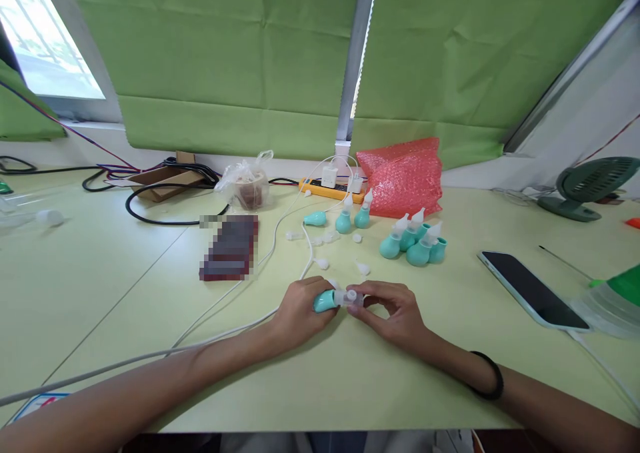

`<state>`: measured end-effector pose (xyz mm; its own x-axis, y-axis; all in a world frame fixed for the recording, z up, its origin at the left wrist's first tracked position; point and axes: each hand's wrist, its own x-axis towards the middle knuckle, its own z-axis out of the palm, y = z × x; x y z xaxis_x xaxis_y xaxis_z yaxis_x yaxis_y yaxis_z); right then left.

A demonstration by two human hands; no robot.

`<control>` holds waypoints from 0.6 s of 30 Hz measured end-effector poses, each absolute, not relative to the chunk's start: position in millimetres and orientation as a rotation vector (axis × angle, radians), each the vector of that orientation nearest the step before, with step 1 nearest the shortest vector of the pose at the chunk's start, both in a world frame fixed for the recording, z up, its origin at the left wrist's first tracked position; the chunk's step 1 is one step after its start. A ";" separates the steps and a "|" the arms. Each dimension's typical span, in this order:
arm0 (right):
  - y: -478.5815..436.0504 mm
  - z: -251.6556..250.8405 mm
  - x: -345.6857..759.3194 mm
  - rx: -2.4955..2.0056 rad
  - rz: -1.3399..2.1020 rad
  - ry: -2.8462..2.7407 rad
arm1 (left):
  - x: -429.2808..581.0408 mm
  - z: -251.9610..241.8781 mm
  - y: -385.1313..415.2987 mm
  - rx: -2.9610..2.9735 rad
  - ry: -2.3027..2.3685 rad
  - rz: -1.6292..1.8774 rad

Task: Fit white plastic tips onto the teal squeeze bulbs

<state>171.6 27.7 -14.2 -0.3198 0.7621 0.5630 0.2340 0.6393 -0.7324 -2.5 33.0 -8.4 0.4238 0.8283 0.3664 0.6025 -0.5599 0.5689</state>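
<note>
– Near the front of the worktop (pixel 125 273), head view: my left hand (pixel 300 313) is wrapping closed around the teal bulb (pixel 325 301), and my right hand (pixel 395 310) is pinching the clear tip (pixel 350 298) at its mouth.
– What's worrying you?
– I'm judging that the small tip could be slipping free, rolling among the loose tips (pixel 321 263), or the white cable (pixel 150 355) could be snagging my wrist.
</note>
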 end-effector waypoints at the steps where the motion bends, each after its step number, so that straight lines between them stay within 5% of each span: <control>1: 28.1 -13.0 171.9 -0.785 0.630 -1.904 | -3.0 -8.8 32.8 2.345 1.216 0.897; 12: 37.5 -9.9 179.9 -0.443 0.063 -2.301 | -4.6 -14.5 31.6 2.579 1.244 0.831; 18: 30.8 -11.1 176.2 -0.581 0.134 -2.361 | -5.0 -16.0 30.1 2.771 1.339 0.769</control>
